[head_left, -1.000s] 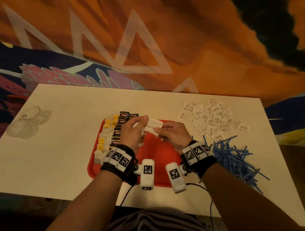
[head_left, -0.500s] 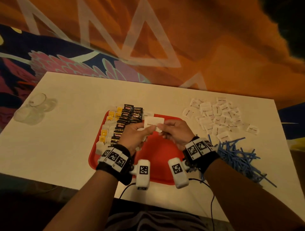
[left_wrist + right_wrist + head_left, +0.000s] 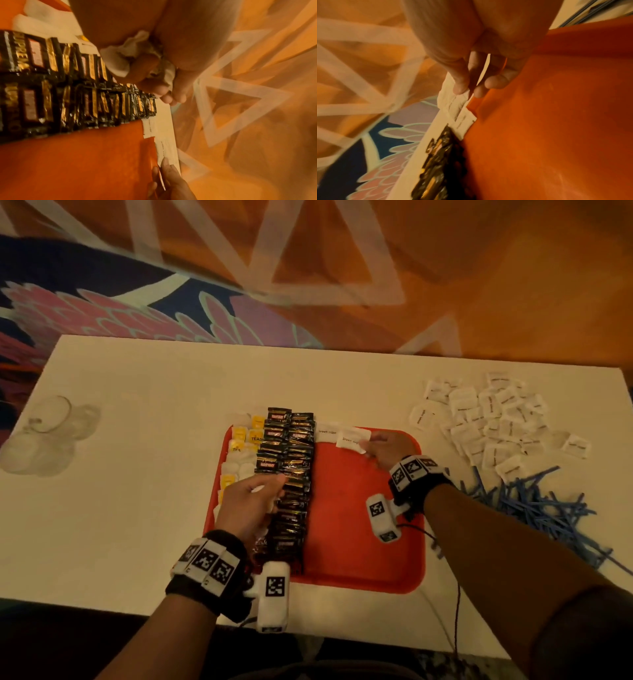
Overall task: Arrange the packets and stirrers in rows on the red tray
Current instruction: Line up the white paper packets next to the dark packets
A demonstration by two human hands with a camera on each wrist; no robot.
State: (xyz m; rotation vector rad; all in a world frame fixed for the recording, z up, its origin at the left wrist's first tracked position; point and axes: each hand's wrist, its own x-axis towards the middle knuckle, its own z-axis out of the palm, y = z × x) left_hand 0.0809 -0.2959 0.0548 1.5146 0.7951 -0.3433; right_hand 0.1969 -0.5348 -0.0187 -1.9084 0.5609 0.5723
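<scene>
Right hand [image 3: 388, 449] pinching a white sugar packet [image 3: 353, 438] by its right end, thumb above and fingertips [image 3: 479, 92] beneath, lowering it at the far edge of the red tray [image 3: 363, 529]. Packet lying flat and slightly askew, just right of a second white packet [image 3: 328, 432] already set against the black coffee sachets [image 3: 291, 474]; whether the two overlap, hard to tell. Left hand [image 3: 250, 505] curled over a few spare white packets [image 3: 120, 59], hovering above the dark rows near the tea bags [image 3: 246, 436].

Probably very light, thin paper with loose grains inside: limp, easily creased, prone to sliding on smooth plastic. Best taken at a sealed end or corner with fingertips only, as now, then released low so it does not skate out of line. Loose contents likely to shift and tilt the packet if carried by one end for long.

Remaining stock well apart on the surface [image 3: 137, 474] to the right: a heap of white packets [image 3: 493, 419] and a tangle of blue stirrers [image 3: 541, 508], stiffer and likely to roll. Most of the tray's right half bare red.
</scene>
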